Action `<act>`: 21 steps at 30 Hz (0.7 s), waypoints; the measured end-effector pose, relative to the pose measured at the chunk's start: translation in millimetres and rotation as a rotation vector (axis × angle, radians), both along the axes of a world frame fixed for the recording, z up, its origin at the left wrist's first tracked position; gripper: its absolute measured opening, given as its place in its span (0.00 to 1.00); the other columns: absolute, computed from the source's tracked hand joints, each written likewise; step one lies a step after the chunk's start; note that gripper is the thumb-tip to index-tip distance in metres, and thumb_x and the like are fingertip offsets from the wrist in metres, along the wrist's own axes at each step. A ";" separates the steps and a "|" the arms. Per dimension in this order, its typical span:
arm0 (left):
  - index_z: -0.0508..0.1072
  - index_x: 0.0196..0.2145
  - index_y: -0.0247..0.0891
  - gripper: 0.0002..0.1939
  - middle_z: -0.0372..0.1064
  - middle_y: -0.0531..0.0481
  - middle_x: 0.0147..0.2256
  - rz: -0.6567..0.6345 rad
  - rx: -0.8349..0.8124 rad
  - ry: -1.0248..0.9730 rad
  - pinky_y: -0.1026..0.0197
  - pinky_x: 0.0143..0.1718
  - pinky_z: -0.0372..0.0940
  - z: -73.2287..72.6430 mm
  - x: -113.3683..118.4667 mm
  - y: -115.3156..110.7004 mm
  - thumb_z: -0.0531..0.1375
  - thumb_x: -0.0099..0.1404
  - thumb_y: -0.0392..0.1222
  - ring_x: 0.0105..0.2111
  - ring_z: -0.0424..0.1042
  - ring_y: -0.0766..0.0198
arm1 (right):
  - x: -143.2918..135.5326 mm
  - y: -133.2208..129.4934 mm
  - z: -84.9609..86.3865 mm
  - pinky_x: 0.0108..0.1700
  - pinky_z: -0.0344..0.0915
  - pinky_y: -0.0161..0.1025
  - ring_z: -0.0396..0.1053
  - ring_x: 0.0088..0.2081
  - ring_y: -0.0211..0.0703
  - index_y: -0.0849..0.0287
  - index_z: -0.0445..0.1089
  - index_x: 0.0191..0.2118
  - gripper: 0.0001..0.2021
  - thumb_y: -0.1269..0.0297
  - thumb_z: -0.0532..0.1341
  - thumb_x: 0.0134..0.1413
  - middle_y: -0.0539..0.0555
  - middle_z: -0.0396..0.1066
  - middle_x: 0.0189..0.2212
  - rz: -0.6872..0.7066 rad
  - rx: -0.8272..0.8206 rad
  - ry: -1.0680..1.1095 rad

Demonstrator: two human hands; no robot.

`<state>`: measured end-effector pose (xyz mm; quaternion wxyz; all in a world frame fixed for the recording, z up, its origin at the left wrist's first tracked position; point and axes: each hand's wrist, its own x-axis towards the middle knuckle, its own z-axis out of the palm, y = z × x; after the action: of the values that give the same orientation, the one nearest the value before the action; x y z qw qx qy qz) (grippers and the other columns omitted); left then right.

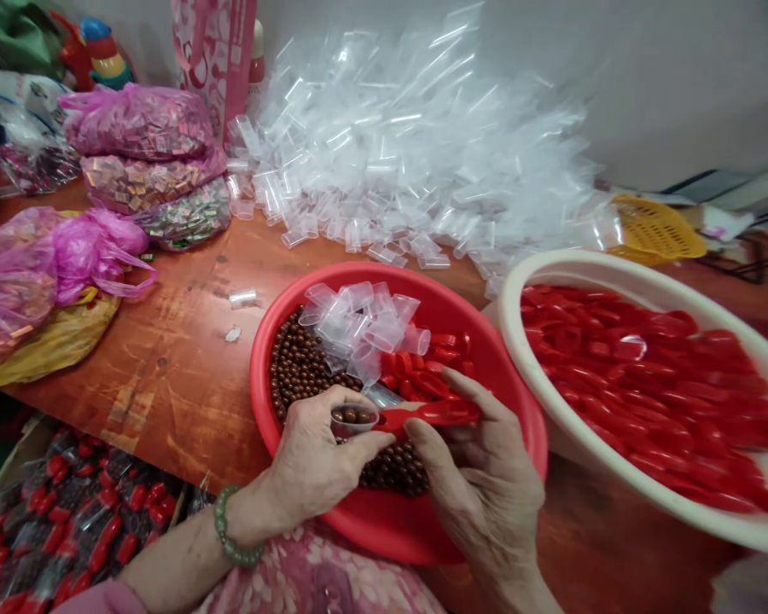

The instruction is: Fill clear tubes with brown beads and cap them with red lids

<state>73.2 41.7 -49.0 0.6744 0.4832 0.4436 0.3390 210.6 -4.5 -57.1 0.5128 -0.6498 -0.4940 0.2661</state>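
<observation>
My left hand (323, 456) pinches a small clear plastic cup (354, 416) between thumb and forefinger, its open end showing several round brown balls inside. My right hand (486, 477) grips a long red plastic piece (432, 414), whose left end meets the cup's rim. Whether the two are joined cannot be made out. Both hands are over a red basin (530, 426). In it lie loose brown balls (298, 358), a heap of clear plastic cups (364, 320) and more red plastic pieces (416, 371). My right palm hides part of the basin.
A white basin (515, 341) full of red plastic parts (653, 384) stands at the right. Clear cups (410, 162) pile against the wall. Pink bags (147, 128) of small pieces sit at left. Below the table (160, 392) is a box of red-and-clear items (70, 512).
</observation>
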 end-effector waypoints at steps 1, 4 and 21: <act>0.72 0.32 0.35 0.07 0.71 0.53 0.29 0.005 0.001 0.005 0.66 0.33 0.64 -0.6 0.2 -0.2 0.65 0.55 0.37 0.29 0.68 0.69 | 0.1 -0.7 -1.8 0.36 0.76 0.42 0.75 0.29 0.42 0.54 0.58 0.61 0.26 0.64 0.61 0.58 0.56 0.76 0.38 0.004 0.007 -0.055; 0.71 0.31 0.35 0.07 0.71 0.53 0.29 0.017 -0.005 0.019 0.66 0.34 0.65 -1.8 0.4 -0.3 0.65 0.54 0.36 0.29 0.69 0.68 | 3.9 -2.3 -4.9 0.40 0.76 0.45 0.76 0.36 0.46 0.53 0.54 0.65 0.30 0.65 0.60 0.59 0.58 0.74 0.43 0.025 0.024 -0.205; 0.72 0.31 0.35 0.05 0.72 0.53 0.29 -0.053 -0.057 0.024 0.67 0.31 0.64 -1.6 0.3 0.3 0.64 0.54 0.33 0.30 0.71 0.67 | 23.9 -4.6 4.8 0.39 0.76 0.37 0.76 0.36 0.43 0.53 0.71 0.52 0.16 0.65 0.62 0.58 0.55 0.77 0.40 0.282 -0.008 -0.338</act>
<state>73.5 41.9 -50.7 0.6913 0.4791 0.4484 0.3025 234.6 -9.1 -52.3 0.3779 -0.6114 -0.6580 0.2246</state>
